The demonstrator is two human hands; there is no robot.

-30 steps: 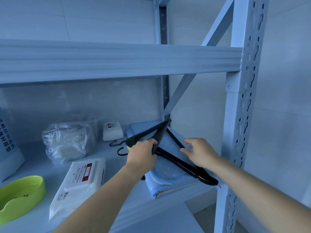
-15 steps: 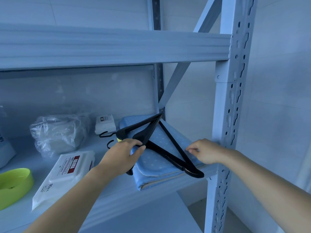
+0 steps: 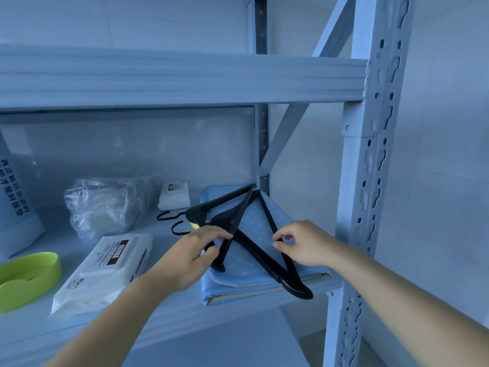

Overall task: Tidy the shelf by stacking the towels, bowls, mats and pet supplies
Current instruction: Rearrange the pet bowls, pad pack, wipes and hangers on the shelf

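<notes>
– Gripping anything, the left hand [image 3: 190, 258]?
– Yes. Its fingers [image 3: 217, 235] are curled and clamped on one arm of the black hangers [image 3: 254, 245], thumb on top, just above the folded blue cloth [image 3: 254, 221].
– And the right hand [image 3: 307, 245]?
– It sits over the right part of the cloth, fingers [image 3: 288, 229] bent, thumb and forefinger tips nearly together at the hangers' thin bar. Whether they really pinch that bar I cannot tell.
– Where do the hangers lie?
– On the cloth, crossed in a bundle. Their wire hooks reach left onto the bare shelf board [image 3: 158, 234], and one shoulder end sticks out past the front edge, near the perforated upright post [image 3: 370, 181].
– The cloth itself?
– Flat at the right end of the shelf, folded edge toward the front, far corner by the rear post [image 3: 260, 154].
– What else is on that shelf?
– A green bowl [image 3: 29, 276] at the far left front. A white pack of wipes [image 3: 105, 268] with a red label lies between the bowl and the left forearm. Behind it is a bundle in clear plastic wrap [image 3: 105, 207]. A small white packet [image 3: 174, 194] stands at the back, just left of the cloth, and a big printed bag [image 3: 16, 197] at the left edge.
</notes>
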